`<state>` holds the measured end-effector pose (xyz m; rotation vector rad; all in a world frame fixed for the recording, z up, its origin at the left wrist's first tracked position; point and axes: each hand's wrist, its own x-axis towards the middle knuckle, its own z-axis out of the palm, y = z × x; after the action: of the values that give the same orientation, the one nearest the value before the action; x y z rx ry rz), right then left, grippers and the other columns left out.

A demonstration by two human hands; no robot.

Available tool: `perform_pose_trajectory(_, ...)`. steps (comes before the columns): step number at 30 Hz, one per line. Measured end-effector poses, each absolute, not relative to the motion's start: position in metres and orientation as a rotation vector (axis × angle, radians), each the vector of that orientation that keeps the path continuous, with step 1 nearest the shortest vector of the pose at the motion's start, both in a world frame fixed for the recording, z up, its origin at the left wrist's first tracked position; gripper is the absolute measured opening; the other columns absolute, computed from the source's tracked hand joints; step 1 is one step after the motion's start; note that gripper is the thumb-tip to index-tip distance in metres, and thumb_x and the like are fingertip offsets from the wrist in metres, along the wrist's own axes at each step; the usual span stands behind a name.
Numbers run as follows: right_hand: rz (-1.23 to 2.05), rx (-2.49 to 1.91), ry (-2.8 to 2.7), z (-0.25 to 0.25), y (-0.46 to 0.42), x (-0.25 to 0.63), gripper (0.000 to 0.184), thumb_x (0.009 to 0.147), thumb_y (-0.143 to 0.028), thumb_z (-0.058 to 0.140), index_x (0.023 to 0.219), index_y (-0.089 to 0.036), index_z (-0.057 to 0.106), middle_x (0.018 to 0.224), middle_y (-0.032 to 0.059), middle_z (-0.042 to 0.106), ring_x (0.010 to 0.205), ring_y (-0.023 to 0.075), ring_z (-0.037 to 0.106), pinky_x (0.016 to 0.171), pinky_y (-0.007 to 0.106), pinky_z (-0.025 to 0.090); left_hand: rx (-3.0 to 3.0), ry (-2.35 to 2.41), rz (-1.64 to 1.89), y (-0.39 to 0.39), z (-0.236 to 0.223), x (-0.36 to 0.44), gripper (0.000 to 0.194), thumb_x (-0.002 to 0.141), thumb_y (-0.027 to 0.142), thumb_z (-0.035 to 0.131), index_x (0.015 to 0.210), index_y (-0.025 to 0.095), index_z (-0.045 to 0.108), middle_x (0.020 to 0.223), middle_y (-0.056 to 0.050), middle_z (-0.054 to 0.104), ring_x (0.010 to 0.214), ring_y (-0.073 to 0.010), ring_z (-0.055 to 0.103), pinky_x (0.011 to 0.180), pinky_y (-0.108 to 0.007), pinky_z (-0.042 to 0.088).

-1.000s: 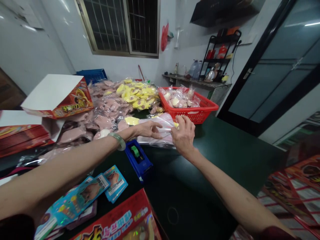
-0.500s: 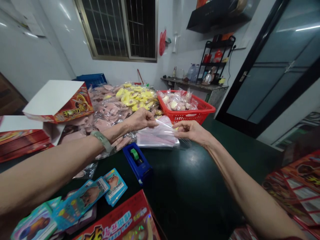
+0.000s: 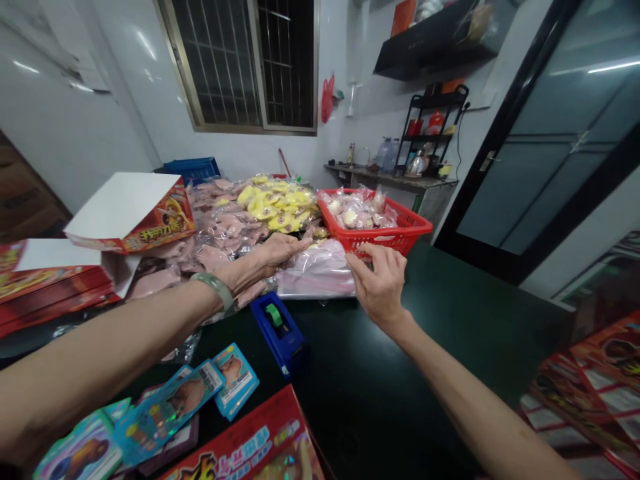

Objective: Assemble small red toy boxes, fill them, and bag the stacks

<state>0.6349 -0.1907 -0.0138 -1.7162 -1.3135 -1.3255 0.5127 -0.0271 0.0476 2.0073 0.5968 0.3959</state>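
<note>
Plastic bags (image 3: 317, 279) between two outstretched hands (image 3: 383, 283)

A dark table (image 3: 435, 327) bears clear bags (image 3: 320, 279), cards (image 3: 237, 381), tape dispenser (image 3: 286, 340).

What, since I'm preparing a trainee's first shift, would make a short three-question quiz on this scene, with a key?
1. Open: which wrist wears the bracelet?

2. True or false: the red basket stands to the right of the yellow pieces.

3. Choose one: what lies between the left hand and the right hand?
a) the cards
b) clear plastic
c) a tape dispenser

Key:
1. The left.
2. True.
3. b
</note>
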Motion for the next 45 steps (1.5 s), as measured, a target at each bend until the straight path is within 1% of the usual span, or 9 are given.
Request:
perform_pose_trajectory(8, -1.018, -1.671, -1.357, -0.029, -0.201, 0.640, 0.025, 0.088, -0.021, 0.048, 0.065, -0.017, 0.057, 0.056, 0.0005, 0.055, 0.056, 0.0112, 0.044, 0.060, 0.027, 0.031, 1.998, 0.597, 0.388, -0.014, 0.036, 0.524, 0.047, 0.075, 0.044, 0.059, 0.047, 0.020, 0.030, 0.041, 0.008, 0.024, 0.035, -0.0040, 0.018, 0.038, -0.022, 0.011)
perform_pose_trajectory(14, -0.428, -1.701, -1.080, -0.026, -0.202, 0.657, 0.040, 0.087, -0.037, 0.047, 0.052, -0.019, 0.040, 0.049, -0.0051, 0.034, 0.047, 0.0078, 0.032, 0.050, 0.023, 0.028, 2.057, 0.344, 0.106, -0.004, 0.039, 0.516, 0.034, 0.065, 0.045, 0.069, 0.057, 0.016, 0.055, 0.048, 0.005, 0.039, 0.040, -0.0049, 0.027, 0.040, -0.022, 0.017)
perform_pose_trajectory(20, -0.361, -1.607, -1.342, -0.022, -0.220, 0.650, 0.020, 0.087, -0.027, 0.048, 0.073, -0.018, 0.059, 0.069, 0.0019, 0.060, 0.062, 0.0131, 0.054, 0.062, 0.025, 0.041, 2.091, 0.305, 0.162, 0.005, 0.033, 0.518, 0.027, 0.062, 0.041, 0.070, 0.061, 0.016, 0.060, 0.051, 0.003, 0.047, 0.042, -0.0070, 0.037, 0.041, -0.022, 0.024)
perform_pose_trajectory(25, -0.513, -1.571, -1.550, -0.025, -0.241, 0.645, 0.021, 0.089, -0.016, 0.043, 0.096, -0.015, 0.063, 0.074, 0.0059, 0.063, 0.067, 0.0147, 0.057, 0.063, 0.026, 0.043, 2.148, 0.389, 0.349, 0.003, 0.032, 0.524, 0.031, 0.071, 0.044, 0.061, 0.059, 0.016, 0.053, 0.050, 0.003, 0.043, 0.039, -0.0062, 0.032, 0.039, -0.022, 0.023)
perform_pose_trajectory(34, -0.501, -1.581, -1.775, -0.079, -0.283, 0.618, 0.016, 0.088, -0.017, 0.048, 0.076, -0.017, 0.059, 0.062, 0.0013, 0.058, 0.058, 0.0113, 0.049, 0.057, 0.026, 0.032, 2.518, 0.726, 0.587, 0.018, 0.029, 0.538, 0.029, 0.073, 0.030, 0.053, 0.050, 0.019, 0.041, 0.046, 0.003, 0.035, 0.046, -0.0112, 0.039, 0.047, -0.025, 0.027)
perform_pose_trajectory(38, -0.410, -1.683, -1.790, -0.097, -0.295, 0.612, 0.022, 0.089, -0.022, 0.048, 0.068, -0.018, 0.053, 0.061, 0.0004, 0.052, 0.058, 0.0117, 0.045, 0.058, 0.026, 0.032, 2.781, 0.745, 0.643, 0.009, 0.025, 0.549, 0.002, 0.068, 0.015, 0.055, 0.069, 0.014, 0.055, 0.069, -0.011, 0.056, 0.082, -0.0290, 0.054, 0.068, -0.036, 0.036)
perform_pose_trajectory(40, -0.415, -1.703, -1.779, -0.099, -0.298, 0.612, 0.021, 0.089, -0.020, 0.046, 0.069, -0.017, 0.053, 0.061, 0.0007, 0.051, 0.059, 0.0120, 0.044, 0.058, 0.026, 0.033, 2.898, 0.645, 0.678, -0.010, 0.023, 0.554, 0.020, 0.071, 0.012, 0.049, 0.090, 0.010, 0.057, 0.099, -0.021, 0.056, 0.105, -0.0370, 0.045, 0.081, -0.047, 0.033)
perform_pose_trajectory(42, -0.429, -1.690, -1.770, -0.099, -0.298, 0.613, 0.017, 0.089, -0.014, 0.044, 0.076, -0.016, 0.055, 0.063, 0.0017, 0.053, 0.060, 0.0125, 0.045, 0.059, 0.026, 0.034, 3.004, 0.448, 0.628, -0.033, 0.019, 0.558, 0.028, 0.076, 0.012, 0.045, 0.102, 0.011, 0.055, 0.119, -0.022, 0.047, 0.116, -0.0375, 0.035, 0.090, -0.052, 0.026)
perform_pose_trajectory(45, -0.452, -1.654, -1.776, -0.099, -0.296, 0.612, 0.020, 0.087, -0.007, 0.039, 0.092, -0.014, 0.057, 0.072, 0.0045, 0.058, 0.066, 0.0140, 0.048, 0.061, 0.026, 0.035, 3.091, 0.090, 0.326, -0.061, 0.003, 0.562, 0.021, 0.074, 0.018, 0.054, 0.094, 0.016, 0.059, 0.113, -0.014, 0.053, 0.110, -0.0305, 0.042, 0.093, -0.044, 0.029)
